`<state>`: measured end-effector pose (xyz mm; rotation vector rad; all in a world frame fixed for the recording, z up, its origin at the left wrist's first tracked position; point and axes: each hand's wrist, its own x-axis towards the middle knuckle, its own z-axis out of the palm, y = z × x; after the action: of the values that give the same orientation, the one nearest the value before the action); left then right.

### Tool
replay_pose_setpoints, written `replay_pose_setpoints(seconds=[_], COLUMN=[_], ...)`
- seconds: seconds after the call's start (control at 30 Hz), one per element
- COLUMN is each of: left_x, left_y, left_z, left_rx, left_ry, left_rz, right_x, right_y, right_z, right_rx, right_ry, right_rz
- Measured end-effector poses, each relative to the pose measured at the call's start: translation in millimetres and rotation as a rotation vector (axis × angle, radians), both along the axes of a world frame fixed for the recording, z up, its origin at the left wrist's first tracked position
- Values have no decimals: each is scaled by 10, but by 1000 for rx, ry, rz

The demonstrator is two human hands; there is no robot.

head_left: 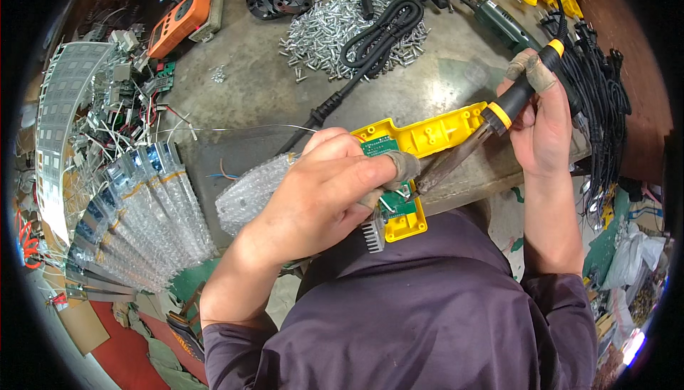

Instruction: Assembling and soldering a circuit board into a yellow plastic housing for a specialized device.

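Hands | left hand pinches green board | right hand grips soldering iron

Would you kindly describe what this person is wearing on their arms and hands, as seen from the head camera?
Both forearms are bare, with dark purple-grey sleeves pushed up to about the elbows. The left hand has grubby beige tape or cloth wrapped round the tips of at least two fingers. The right hand has similar worn wrapping on the fingertips near the top. No gloves, watch or rings are visible.

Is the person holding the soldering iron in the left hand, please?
No, the soldering iron is gripped by the right hand; the left hand rests on the yellow casing.
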<state>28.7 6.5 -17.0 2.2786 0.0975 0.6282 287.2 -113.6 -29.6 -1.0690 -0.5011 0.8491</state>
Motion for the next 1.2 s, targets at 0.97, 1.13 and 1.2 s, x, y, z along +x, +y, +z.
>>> replay_pose_setpoints(seconds=[0.97,1.13,1.2], left_x=[-3,1,-1], left_y=[1,-2,-4], left_z=[25,27,35], left_rx=[-3,22,22], left_ry=[23,10,13], left_rz=[-28,-22,-16], right_x=[-3,2,11], right_y=[-5,19,13], right_z=[-4,-14,-8], right_rx=[-21,-14,10], right_ry=[-42,2,-15], right_rz=[15,-52,-33])
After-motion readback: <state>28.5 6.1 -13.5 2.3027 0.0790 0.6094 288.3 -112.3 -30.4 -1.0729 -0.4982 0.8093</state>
